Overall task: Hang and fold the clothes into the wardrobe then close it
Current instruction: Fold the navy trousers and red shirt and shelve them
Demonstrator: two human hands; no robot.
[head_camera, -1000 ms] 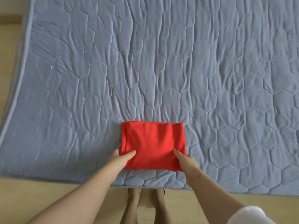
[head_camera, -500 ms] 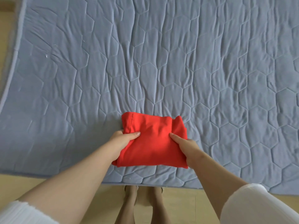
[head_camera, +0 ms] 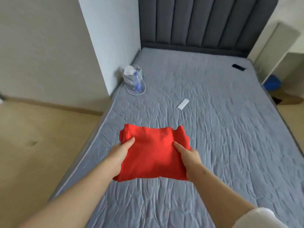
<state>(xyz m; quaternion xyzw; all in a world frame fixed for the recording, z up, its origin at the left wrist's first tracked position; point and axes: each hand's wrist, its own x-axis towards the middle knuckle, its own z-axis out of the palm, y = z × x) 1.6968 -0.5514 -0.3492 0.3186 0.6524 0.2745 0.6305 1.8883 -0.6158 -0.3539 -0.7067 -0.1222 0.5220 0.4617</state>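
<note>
A folded red garment is held up in the air above the grey quilted bed. My left hand grips its left side, thumb on top and fingers underneath. My right hand grips its right side the same way. The garment is a thick square bundle, its far corners slightly bunched. No wardrobe is in view.
A grey bag with a water bottle lies at the bed's far left corner. A white remote and a black phone rest on the bed. A dark padded headboard stands behind, white shelving to the right, wooden floor left.
Both hands closed on the garment's sides and lifted it off the bed. My view has swung up from looking straight down to facing along the bed.
</note>
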